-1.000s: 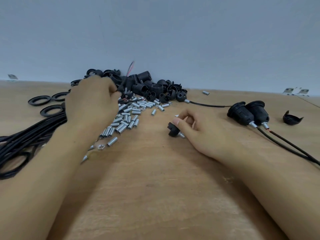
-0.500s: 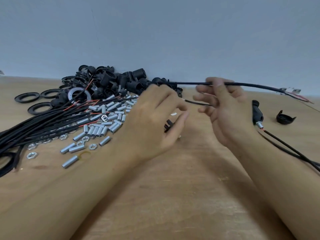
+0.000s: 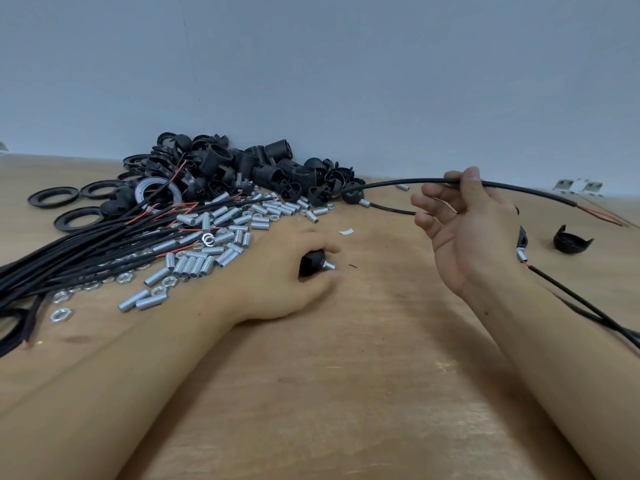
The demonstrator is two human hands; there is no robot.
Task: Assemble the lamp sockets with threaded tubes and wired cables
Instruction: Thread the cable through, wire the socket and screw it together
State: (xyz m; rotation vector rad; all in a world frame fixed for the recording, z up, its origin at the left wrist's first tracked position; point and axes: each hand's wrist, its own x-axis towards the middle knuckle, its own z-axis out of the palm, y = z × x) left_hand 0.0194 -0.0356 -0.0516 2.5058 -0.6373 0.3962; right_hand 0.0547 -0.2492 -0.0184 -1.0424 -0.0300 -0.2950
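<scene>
Black cable (image 3: pixel 398 183) pinched in raised right hand (image 3: pixel 464 230); socket cap (image 3: pixel 311 262) under left hand (image 3: pixel 287 271) curled fingers.

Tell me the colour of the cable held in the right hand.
Black sheath, with red inner wire showing at the stripped end of the cable; seen in the head view.

Pale wooden tabletop (image 3: pixel 363 375) across the whole lower half of the frame, scuffed and lightly stained. Behind it, plain grey-blue wall (image 3: pixel 311 81) filling the upper half, meeting the wood along a line at mid-height. Near the centre, a small curled white scrap (image 3: pixel 346 231) lying on the wood; just below it, a tiny dark speck (image 3: pixel 352 266). At the right, at the foot of the wall, two small pale pieces (image 3: pixel 562 184), possibly metal brackets, too blurred to tell. At the far left edge, another pale sliver (image 3: pixel 2 147), cut off.
</scene>
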